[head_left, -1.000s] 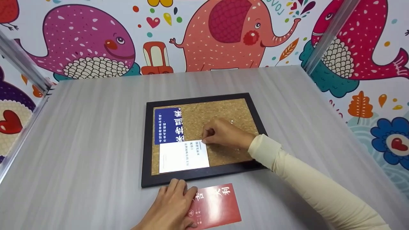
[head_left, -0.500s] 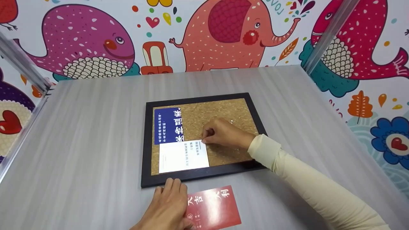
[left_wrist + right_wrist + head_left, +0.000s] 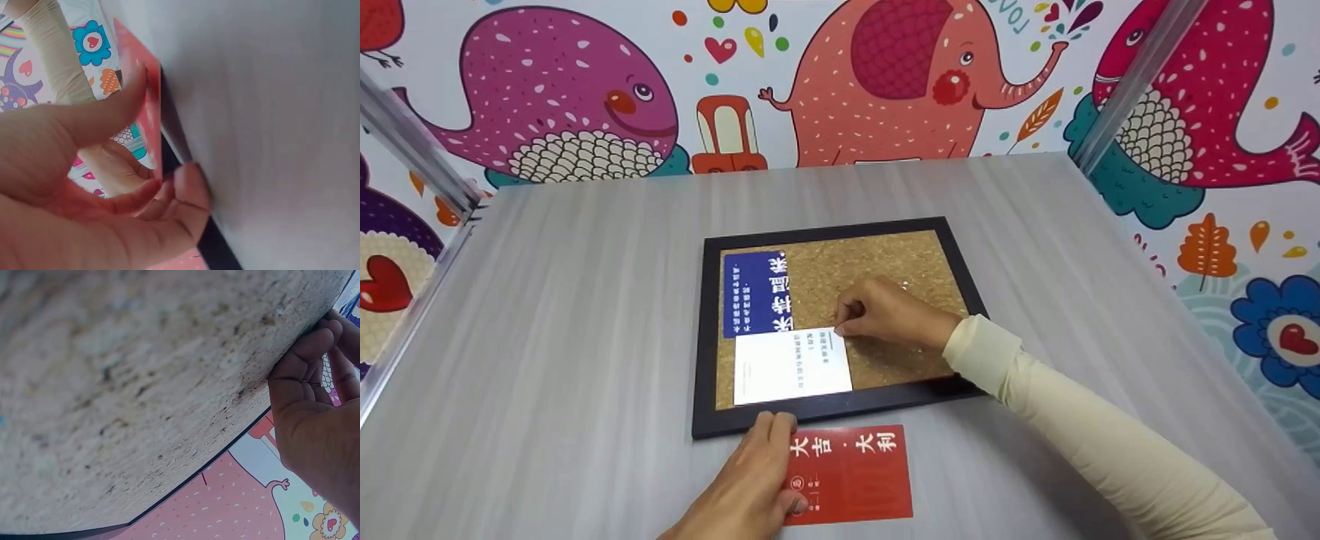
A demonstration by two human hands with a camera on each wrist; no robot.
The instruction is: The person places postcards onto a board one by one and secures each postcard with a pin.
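A black-framed cork board lies flat on the grey table, with a blue card in its top left corner and a white card just below. My right hand rests on the cork, thumb and forefinger pinched on a small thing at the white card's top right corner. It looks like a clear pin, mostly hidden by the fingertips. My left hand grips the left edge of a red card just in front of the frame. In the left wrist view the thumb lies on the red card with fingers under it.
Small clear glints, possibly loose pins, lie on the cork to the right of my hand. Metal posts stand at the table's back corners, and a cartoon-animal wall closes in the back and sides.
My left hand has turned the red card from tilted to square with the frame and shifted it slightly left. The right hand has stayed pinched at the white card's corner.
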